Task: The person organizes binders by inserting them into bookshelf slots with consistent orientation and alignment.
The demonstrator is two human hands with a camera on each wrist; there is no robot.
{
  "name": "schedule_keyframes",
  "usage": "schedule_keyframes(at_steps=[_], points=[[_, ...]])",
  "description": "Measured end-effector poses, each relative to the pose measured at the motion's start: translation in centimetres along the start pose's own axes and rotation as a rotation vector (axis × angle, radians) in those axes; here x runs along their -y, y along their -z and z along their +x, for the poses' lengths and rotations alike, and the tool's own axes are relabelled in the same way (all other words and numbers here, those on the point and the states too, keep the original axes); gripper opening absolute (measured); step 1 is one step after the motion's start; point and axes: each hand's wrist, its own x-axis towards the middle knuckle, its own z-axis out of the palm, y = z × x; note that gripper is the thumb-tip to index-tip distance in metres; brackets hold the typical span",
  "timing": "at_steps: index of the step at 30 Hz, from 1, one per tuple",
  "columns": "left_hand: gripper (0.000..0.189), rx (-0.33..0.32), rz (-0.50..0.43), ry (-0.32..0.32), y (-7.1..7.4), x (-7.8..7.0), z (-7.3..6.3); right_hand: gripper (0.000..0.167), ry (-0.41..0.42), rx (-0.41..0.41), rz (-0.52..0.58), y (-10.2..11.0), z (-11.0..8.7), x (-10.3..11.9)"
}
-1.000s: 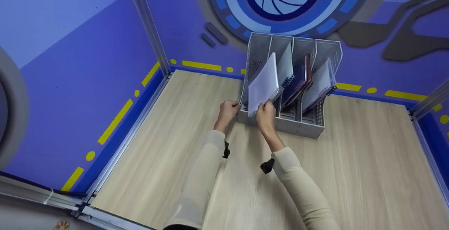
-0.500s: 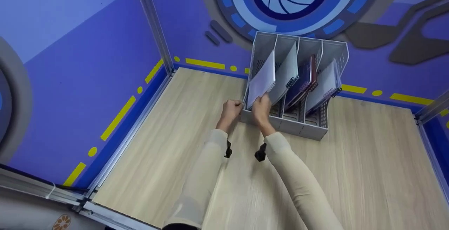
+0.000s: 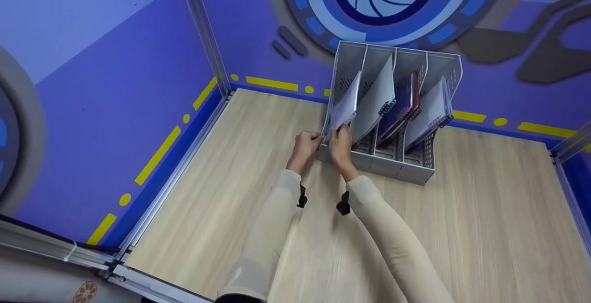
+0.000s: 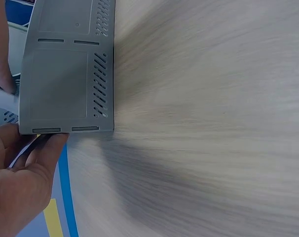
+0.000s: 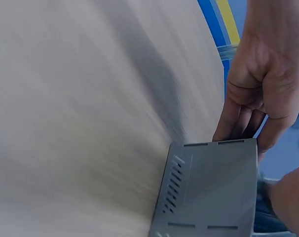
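A grey magazine file holder [image 3: 401,168] with several upright compartments stands against the back wall. My left hand [image 3: 304,147] pinches its front left edge, and in the left wrist view the fingers of that left hand [image 4: 28,185] curl around the holder's side [image 4: 60,84]. My right hand [image 3: 340,146] grips the lower front part of a white spiral notebook [image 3: 346,106], which sits low in the leftmost compartment. Only part of the right hand [image 5: 291,197] shows in the right wrist view, beside the holder [image 5: 208,190]; its fingertips are hidden there.
Other compartments hold a pale spiral notebook [image 3: 376,99], dark and brown notebooks [image 3: 401,104], and light notebooks [image 3: 430,111] at the right. The wooden tabletop [image 3: 489,210] is bordered by blue walls [image 3: 258,39] and metal frame rails [image 3: 157,192].
The white notebook has gone lower and farther into the leftmost compartment, with my right hand moving left and forward. My left hand keeps its hold on the file holder. The head view has shifted slightly.
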Motion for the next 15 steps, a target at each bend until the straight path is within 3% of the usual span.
schedule_keyframes(at_steps=[4, 7, 15], points=[[0.022, -0.001, -0.012, -0.005, 0.0, 0.3, -0.2, 0.033, -0.023, 0.099, -0.091, 0.4, -0.1, -0.4], [0.022, -0.004, -0.005, -0.016, 0.0, 0.4, -0.3, 0.028, -0.046, 0.128, -0.143, 0.6, 0.2, -0.4], [0.027, -0.017, 0.026, -0.026, -0.2, -0.1, -0.1, 0.022, -0.110, 0.049, -0.185, 1.2, 1.8, -0.4]])
